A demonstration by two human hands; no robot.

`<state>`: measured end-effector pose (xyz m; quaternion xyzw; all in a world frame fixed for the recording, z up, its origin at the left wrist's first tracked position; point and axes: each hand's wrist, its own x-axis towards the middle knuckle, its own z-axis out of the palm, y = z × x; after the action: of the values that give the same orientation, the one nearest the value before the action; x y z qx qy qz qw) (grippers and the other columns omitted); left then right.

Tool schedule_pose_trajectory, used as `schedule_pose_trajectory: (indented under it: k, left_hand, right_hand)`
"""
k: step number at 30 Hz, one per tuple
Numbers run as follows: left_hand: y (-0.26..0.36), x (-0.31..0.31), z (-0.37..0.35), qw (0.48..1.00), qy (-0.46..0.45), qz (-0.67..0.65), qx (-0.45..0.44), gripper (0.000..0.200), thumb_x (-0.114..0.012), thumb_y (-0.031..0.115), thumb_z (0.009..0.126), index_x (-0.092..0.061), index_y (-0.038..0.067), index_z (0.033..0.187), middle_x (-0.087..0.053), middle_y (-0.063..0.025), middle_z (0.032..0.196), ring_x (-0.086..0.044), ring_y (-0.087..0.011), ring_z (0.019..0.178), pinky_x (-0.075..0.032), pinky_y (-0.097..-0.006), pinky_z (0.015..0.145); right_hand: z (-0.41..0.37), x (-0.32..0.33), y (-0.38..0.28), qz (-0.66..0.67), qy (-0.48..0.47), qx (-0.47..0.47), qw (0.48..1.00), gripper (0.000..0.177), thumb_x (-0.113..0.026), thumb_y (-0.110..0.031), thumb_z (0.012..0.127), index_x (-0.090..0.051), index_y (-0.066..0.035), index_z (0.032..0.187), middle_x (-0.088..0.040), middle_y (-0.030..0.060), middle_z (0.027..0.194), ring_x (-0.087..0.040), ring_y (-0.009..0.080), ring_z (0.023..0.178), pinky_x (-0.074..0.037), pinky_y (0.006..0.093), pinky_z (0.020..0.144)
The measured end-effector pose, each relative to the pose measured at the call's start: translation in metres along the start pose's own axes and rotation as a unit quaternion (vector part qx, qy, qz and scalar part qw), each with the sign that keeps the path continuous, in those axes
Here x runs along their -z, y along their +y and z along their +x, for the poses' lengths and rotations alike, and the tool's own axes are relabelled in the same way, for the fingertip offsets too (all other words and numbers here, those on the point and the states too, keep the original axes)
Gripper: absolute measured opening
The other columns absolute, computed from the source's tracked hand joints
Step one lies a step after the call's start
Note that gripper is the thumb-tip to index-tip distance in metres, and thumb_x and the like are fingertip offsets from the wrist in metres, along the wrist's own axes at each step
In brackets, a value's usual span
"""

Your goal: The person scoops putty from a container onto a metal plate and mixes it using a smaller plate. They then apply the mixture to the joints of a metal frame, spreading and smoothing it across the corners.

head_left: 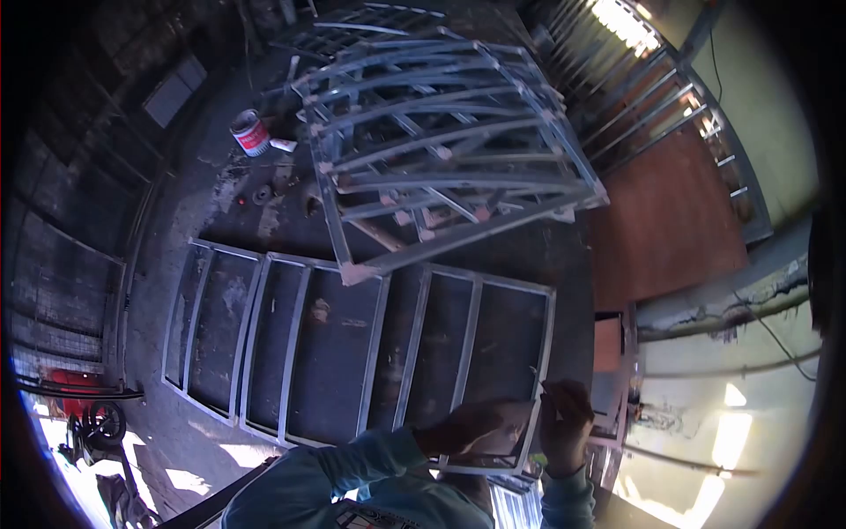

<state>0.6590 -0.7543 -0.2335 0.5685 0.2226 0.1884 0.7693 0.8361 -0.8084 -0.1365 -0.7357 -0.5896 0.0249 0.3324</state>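
Note:
My left hand (471, 428) reaches across the near right part of a flat metal frame (474, 335), its fingers pointing toward the frame's right bar. What its fingers hold, if anything, is too dark to make out. Just right of that bar is my right hand (567, 419), raised with its fingers bent together near the bar's lower end. Something small may be between those fingers, but I cannot make it out. The frame has several crossbars and lies beside another metal frame (286, 353) at the left.
Stacked metal frames (449, 145) with reddish corners lie beyond the flat ones. A paint can (250, 134) stands on the floor at the upper left. Brown boards (665, 220) lean at the right wall. A red-wheeled machine (104, 423) is at the lower left.

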Motion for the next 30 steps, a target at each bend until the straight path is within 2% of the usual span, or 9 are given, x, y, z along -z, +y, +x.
schedule_pose_trajectory:
  k: [2,4,11,17,18,20,22,27,30]
  left_hand:
    - [0.000,0.005,0.006,1.000,0.012,-0.015,0.004,0.040,-0.055,0.026,0.096,-0.054,-0.002,0.124,-0.064,-0.0130,0.113,-0.058,-0.0153,0.097,-0.046,-0.0328,0.086]
    - [-0.037,0.020,0.015,0.998,0.048,-0.029,0.005,0.036,-0.054,0.023,0.096,-0.056,-0.002,0.122,-0.065,-0.0113,0.110,-0.059,-0.0164,0.097,-0.047,-0.0325,0.086]
    - [-0.061,0.043,0.057,0.970,0.107,-0.215,0.028,0.028,-0.057,0.018,0.096,-0.060,-0.002,0.115,-0.065,-0.0067,0.103,-0.061,-0.0128,0.094,-0.050,-0.0306,0.082]
    - [-0.113,0.049,0.084,0.938,0.143,-0.315,-0.008,0.029,-0.061,0.013,0.093,-0.058,0.000,0.118,-0.063,-0.0090,0.112,-0.060,-0.0149,0.102,-0.050,-0.0348,0.086]
    - [-0.112,0.040,0.077,0.822,0.126,-0.549,-0.080,0.023,-0.061,0.008,0.092,-0.061,0.001,0.113,-0.065,-0.0087,0.109,-0.062,-0.0163,0.100,-0.052,-0.0353,0.083]
    - [-0.091,0.031,0.093,0.930,0.207,-0.301,-0.050,0.013,-0.060,0.013,0.093,-0.063,0.001,0.099,-0.068,-0.0060,0.094,-0.066,-0.0148,0.084,-0.053,-0.0285,0.073]
    - [-0.092,0.043,0.094,0.977,0.202,0.062,-0.013,0.015,-0.058,0.014,0.095,-0.063,0.000,0.092,-0.061,0.0001,0.076,-0.054,-0.0061,0.069,-0.044,-0.0241,0.060]
    - [-0.089,0.029,0.102,0.967,0.242,-0.069,0.028,0.020,-0.057,0.014,0.095,-0.061,-0.003,0.085,-0.055,0.0021,0.069,-0.046,-0.0069,0.063,-0.037,-0.0282,0.053]
    - [-0.097,0.039,0.094,0.968,0.217,0.121,-0.034,0.020,-0.056,0.014,0.095,-0.062,-0.004,0.087,-0.057,-0.0009,0.069,-0.048,-0.0078,0.063,-0.039,-0.0283,0.053]
  right_hand:
    - [0.005,0.007,0.026,0.028,0.008,-0.004,1.000,0.035,-0.062,0.007,0.071,-0.063,-0.004,0.105,-0.059,0.0097,0.084,-0.061,0.0202,0.071,-0.050,0.0297,0.066]
    - [0.013,0.005,0.062,0.254,0.025,-0.226,0.940,0.040,-0.063,0.009,0.075,-0.057,-0.006,0.110,-0.061,0.0037,0.084,-0.060,0.0118,0.076,-0.048,0.0254,0.067]
    - [0.064,0.002,0.145,0.442,-0.027,-0.301,0.845,0.036,-0.068,0.003,0.076,-0.054,-0.005,0.108,-0.056,0.0004,0.090,-0.054,0.0093,0.082,-0.045,0.0231,0.072]
    - [0.101,-0.036,0.235,0.223,-0.025,-0.280,0.933,0.024,-0.069,-0.005,0.076,-0.057,-0.003,0.097,-0.053,0.0008,0.080,-0.049,0.0111,0.074,-0.042,0.0285,0.066]
    - [0.108,-0.029,0.227,0.175,-0.045,-0.242,0.953,0.023,-0.070,-0.008,0.076,-0.057,-0.002,0.095,-0.051,0.0026,0.074,-0.046,0.0131,0.069,-0.040,0.0314,0.061]
    - [0.114,-0.034,0.254,0.156,-0.058,-0.236,0.957,0.031,-0.074,-0.015,0.074,-0.056,0.001,0.095,-0.059,0.0082,0.078,-0.054,0.0164,0.072,-0.044,0.0318,0.066]
    - [0.123,-0.041,0.258,0.118,-0.052,-0.217,0.968,0.034,-0.075,-0.017,0.073,-0.057,0.002,0.094,-0.063,0.0112,0.083,-0.058,0.0181,0.076,-0.046,0.0320,0.069]
    - [0.127,-0.073,0.287,0.123,-0.111,-0.199,0.966,0.035,-0.076,-0.016,0.072,-0.057,0.002,0.094,-0.064,0.0112,0.084,-0.060,0.0174,0.078,-0.047,0.0323,0.070]
    - [0.127,-0.091,0.288,0.172,-0.129,-0.232,0.949,0.030,-0.076,-0.012,0.074,-0.057,0.000,0.094,-0.063,0.0065,0.084,-0.058,0.0131,0.078,-0.047,0.0291,0.070]
